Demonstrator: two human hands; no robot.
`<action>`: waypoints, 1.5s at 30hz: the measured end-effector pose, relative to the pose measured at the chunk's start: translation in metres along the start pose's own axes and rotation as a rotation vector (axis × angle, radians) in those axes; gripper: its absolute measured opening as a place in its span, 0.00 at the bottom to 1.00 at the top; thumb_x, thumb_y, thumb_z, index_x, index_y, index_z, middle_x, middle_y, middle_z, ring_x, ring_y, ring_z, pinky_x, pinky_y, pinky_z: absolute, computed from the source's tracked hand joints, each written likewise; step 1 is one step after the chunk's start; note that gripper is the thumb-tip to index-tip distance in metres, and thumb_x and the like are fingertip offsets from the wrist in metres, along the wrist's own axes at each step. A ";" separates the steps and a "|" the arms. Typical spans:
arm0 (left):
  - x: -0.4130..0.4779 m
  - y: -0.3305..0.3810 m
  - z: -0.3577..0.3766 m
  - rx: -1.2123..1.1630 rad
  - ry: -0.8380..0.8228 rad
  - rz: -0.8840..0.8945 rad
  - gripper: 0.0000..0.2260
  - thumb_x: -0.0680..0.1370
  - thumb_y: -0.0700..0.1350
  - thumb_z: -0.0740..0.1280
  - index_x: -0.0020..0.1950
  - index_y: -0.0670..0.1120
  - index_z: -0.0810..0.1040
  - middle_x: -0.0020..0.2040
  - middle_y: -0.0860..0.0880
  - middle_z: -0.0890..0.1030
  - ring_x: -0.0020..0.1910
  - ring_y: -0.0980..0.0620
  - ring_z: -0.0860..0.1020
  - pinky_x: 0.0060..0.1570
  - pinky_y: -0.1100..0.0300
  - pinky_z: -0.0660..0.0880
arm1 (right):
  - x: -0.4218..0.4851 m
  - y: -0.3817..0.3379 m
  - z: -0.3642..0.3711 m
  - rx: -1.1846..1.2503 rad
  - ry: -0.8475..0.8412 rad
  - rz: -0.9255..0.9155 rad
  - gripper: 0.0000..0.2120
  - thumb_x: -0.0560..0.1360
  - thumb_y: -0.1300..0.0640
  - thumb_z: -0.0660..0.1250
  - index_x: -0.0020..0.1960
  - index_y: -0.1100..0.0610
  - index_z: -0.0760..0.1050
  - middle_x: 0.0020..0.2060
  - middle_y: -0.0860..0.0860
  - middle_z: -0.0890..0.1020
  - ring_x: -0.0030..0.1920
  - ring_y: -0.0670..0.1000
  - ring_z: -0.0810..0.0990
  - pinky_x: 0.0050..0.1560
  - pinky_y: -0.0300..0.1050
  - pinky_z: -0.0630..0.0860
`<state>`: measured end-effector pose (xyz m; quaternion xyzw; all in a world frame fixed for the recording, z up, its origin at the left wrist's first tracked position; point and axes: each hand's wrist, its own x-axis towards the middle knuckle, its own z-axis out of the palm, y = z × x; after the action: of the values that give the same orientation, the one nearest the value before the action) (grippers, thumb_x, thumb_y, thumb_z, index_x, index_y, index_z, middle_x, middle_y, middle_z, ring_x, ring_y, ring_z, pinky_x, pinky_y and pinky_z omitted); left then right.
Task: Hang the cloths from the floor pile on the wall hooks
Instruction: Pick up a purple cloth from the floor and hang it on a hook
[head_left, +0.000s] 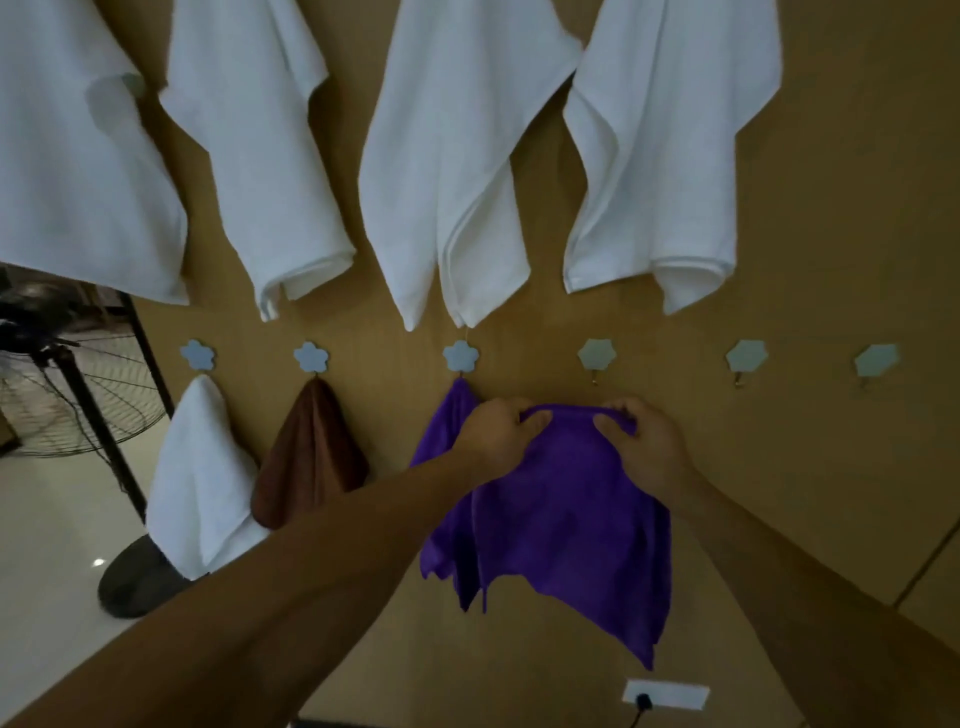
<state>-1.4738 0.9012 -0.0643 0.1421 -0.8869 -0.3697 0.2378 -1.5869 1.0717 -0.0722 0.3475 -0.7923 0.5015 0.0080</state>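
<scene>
One limp, creased purple cloth (566, 519)

Both arms outstretched; left hand (496, 436) and right hand (647, 449), fingers (535, 420) curled, grip a purple cloth (566, 504)

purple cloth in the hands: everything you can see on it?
The purple cloth looks like plain, soft microfibre. The left hand and right hand each grip its bunched top edge, just below the row of flower hooks. The rest hangs in loose folds, one corner pointing down toward the wall socket. On its left, purple fabric rises to the third hook from the left; whether that is the same cloth cannot be told.
</scene>
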 end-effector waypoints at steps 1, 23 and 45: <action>0.006 0.002 0.003 0.007 0.019 0.000 0.14 0.79 0.56 0.63 0.33 0.57 0.72 0.28 0.59 0.74 0.27 0.66 0.74 0.27 0.74 0.66 | 0.006 0.003 -0.001 0.011 0.023 0.006 0.09 0.78 0.52 0.66 0.55 0.55 0.78 0.50 0.49 0.81 0.53 0.50 0.79 0.60 0.51 0.74; 0.085 0.000 0.058 0.205 0.097 -0.219 0.21 0.80 0.56 0.59 0.36 0.43 0.76 0.30 0.51 0.75 0.28 0.57 0.71 0.24 0.63 0.65 | 0.082 0.046 0.009 -0.042 0.302 0.146 0.10 0.74 0.45 0.70 0.43 0.50 0.76 0.34 0.40 0.77 0.36 0.42 0.75 0.37 0.35 0.69; 0.053 -0.005 0.087 0.180 0.040 0.188 0.28 0.76 0.53 0.66 0.73 0.46 0.64 0.62 0.48 0.74 0.59 0.52 0.73 0.58 0.57 0.72 | 0.043 0.061 0.017 -0.255 0.000 -0.198 0.24 0.76 0.60 0.63 0.72 0.57 0.66 0.61 0.52 0.77 0.58 0.51 0.77 0.60 0.49 0.74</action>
<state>-1.5642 0.9256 -0.1045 0.0865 -0.9210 -0.2615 0.2755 -1.6483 1.0505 -0.1132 0.4202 -0.8113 0.3937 0.1014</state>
